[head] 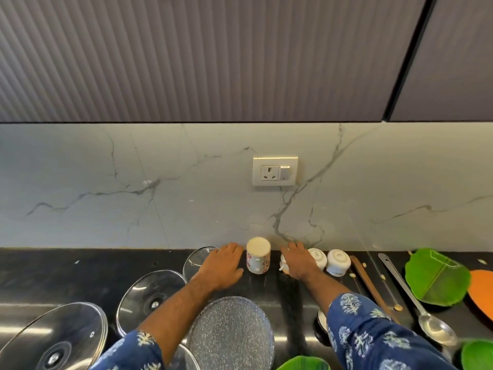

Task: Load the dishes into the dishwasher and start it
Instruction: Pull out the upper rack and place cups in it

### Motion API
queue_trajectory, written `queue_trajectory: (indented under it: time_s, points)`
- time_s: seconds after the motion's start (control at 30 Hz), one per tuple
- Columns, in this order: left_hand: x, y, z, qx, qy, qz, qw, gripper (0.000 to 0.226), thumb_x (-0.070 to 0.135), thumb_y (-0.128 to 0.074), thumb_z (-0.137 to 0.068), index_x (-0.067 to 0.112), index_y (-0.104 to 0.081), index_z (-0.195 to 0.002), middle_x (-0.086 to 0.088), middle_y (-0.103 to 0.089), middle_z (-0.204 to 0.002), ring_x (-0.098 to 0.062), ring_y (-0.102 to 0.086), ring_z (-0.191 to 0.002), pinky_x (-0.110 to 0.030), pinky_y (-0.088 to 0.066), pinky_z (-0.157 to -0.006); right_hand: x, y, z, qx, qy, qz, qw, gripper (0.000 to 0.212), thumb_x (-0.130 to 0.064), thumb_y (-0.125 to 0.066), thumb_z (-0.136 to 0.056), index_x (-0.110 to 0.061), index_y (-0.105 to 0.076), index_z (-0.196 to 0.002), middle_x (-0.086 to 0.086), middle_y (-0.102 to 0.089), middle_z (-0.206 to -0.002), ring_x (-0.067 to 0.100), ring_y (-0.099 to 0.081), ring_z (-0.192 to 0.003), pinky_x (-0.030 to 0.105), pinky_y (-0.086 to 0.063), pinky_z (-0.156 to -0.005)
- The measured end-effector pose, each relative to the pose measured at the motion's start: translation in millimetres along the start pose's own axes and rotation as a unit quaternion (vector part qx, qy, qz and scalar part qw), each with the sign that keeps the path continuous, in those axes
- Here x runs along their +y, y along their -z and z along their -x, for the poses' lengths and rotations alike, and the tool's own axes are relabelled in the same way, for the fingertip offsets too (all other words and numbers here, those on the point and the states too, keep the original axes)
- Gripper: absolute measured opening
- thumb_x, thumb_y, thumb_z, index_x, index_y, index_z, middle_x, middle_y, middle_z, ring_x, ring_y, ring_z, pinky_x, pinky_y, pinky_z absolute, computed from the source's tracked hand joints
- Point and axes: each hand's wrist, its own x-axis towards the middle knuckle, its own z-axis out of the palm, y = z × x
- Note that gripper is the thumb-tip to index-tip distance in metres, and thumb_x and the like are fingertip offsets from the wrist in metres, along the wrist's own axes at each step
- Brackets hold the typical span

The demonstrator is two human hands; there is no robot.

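Left hand (222,265) lies flat beside floral mug (258,256); right hand (298,263) covers a cup (283,264), grip unclear

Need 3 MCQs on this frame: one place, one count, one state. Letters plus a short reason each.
1. The floral mug stands:
A) between the two hands
B) right of the steel ladle
C) on the speckled pan

2. Glass lids left of the left arm:
A) one
B) three
C) five

3. The floral mug is:
A) on its side
B) upright
C) upside down

Answers:
1 A: left hand and right hand flank it.
2 B: small, middle, large.
3 C: its flat base faces up.
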Motion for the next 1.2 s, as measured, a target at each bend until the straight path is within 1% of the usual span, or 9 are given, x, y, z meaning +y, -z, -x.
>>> queue_trajectory:
  time_s: [0.2, 0.33, 0.4, 0.53, 0.6, 0.7, 0.83, 1.03, 1.2]
  points:
    - [-5, -14, -8, -0.011, -0.013, 0.002, 1.0, 0.055, 0.039, -0.05, -0.094, 0.016, -0.039, -0.142, -0.007, -0.045, -0.145, -0.025, -0.048, -0.127, -0.044, -0.042, -0.109, -11, 3, 42, -0.006, 0.025, 0.003, 1.0, 0.071, -0.046, -0.07, -0.08, -0.022, -0.04, -0.14, 0.013, -0.043, -0.136, 0.034, -0.046, -0.12, 0.044, -0.044, -0.096]
    - [-1, -21, -27, -0.016, -0.026, 0.022, 0.999, 0.06, 0.039, -0.055, -0.095, 0.013, -0.037, -0.145, -0.011, -0.042, -0.149, -0.029, -0.049, -0.129, -0.044, -0.043, -0.109, -13, 10, 88, 0.004, -0.005, -0.196, 0.981, 0.064, -0.045, -0.075, -0.069, -0.029, -0.049, -0.126, 0.001, -0.047, -0.121, 0.021, -0.055, -0.106, 0.036, -0.049, -0.089]
    - [3, -25, -41, -0.01, -0.031, 0.035, 0.999, 0.067, 0.041, -0.058, -0.094, 0.013, -0.033, -0.149, -0.013, -0.037, -0.153, -0.033, -0.047, -0.132, -0.044, -0.042, -0.108, -8, 17, 114, 0.014, -0.072, -0.466, 0.881, 0.059, -0.037, -0.081, -0.065, -0.03, -0.053, -0.117, -0.002, -0.054, -0.116, 0.015, -0.059, -0.104, 0.031, -0.052, -0.088]
    - [10, -36, -70, -0.025, -0.085, -0.068, 0.994, 0.085, 0.036, -0.068, -0.09, 0.018, -0.018, -0.157, -0.013, -0.017, -0.165, -0.037, -0.04, -0.138, -0.048, -0.042, -0.109, 7, 31, 166, 0.0, -0.114, -0.833, 0.541, 0.062, -0.018, -0.082, -0.072, -0.01, -0.054, -0.126, 0.011, -0.065, -0.12, 0.023, -0.066, -0.107, 0.036, -0.055, -0.088]
    - [14, -37, -80, -0.039, -0.11, -0.109, 0.987, 0.093, 0.027, -0.071, -0.089, 0.02, -0.01, -0.159, -0.012, -0.009, -0.167, -0.039, -0.036, -0.141, -0.05, -0.041, -0.109, 13, 36, 191, -0.004, -0.111, -0.869, 0.482, 0.065, -0.02, -0.08, -0.074, -0.008, -0.052, -0.131, 0.014, -0.064, -0.123, 0.026, -0.063, -0.11, 0.041, -0.05, -0.096]
    - [21, -36, -90, -0.071, -0.114, -0.127, 0.983, 0.094, 0.021, -0.072, -0.089, 0.024, -0.01, -0.16, -0.011, -0.005, -0.168, -0.041, -0.029, -0.144, -0.052, -0.038, -0.111, 18, 30, 220, 0.005, -0.134, -0.879, 0.459, 0.074, -0.022, -0.083, -0.071, -0.005, -0.049, -0.134, 0.018, -0.063, -0.129, 0.029, -0.062, -0.114, 0.045, -0.047, -0.102]
    - [31, -27, -88, -0.084, -0.066, -0.134, 0.985, 0.081, 0.018, -0.069, -0.089, 0.028, -0.023, -0.155, -0.015, -0.028, -0.154, -0.04, -0.041, -0.131, -0.049, -0.047, -0.104, 15, 24, 242, 0.019, -0.146, -0.888, 0.436, 0.082, -0.025, -0.087, -0.068, -0.003, -0.048, -0.136, 0.024, -0.056, -0.136, 0.033, -0.06, -0.116, 0.043, -0.049, -0.1]
    - [42, -20, -47, -0.036, -0.044, -0.146, 0.988, 0.085, 0.055, -0.073, -0.078, 0.027, -0.032, -0.147, -0.009, -0.037, -0.145, -0.031, -0.053, -0.119, -0.042, -0.048, -0.094, -1, 27, 249, 0.026, -0.149, -0.897, 0.415, 0.088, -0.029, -0.088, -0.065, 0.001, -0.048, -0.137, 0.02, -0.062, -0.124, 0.03, -0.06, -0.112, 0.041, -0.051, -0.099]
    - [56, -10, -6, 0.062, -0.025, 0.144, 0.987, 0.084, 0.055, -0.081, -0.068, 0.026, -0.039, -0.134, -0.001, -0.039, -0.127, -0.023, -0.057, -0.104, -0.036, -0.057, -0.084, -7, 31, 260, 0.041, -0.133, -0.906, 0.399, 0.074, -0.037, -0.081, -0.076, -0.003, -0.054, -0.136, 0.017, -0.06, -0.12, 0.028, -0.057, -0.105, 0.038, -0.054, -0.091]
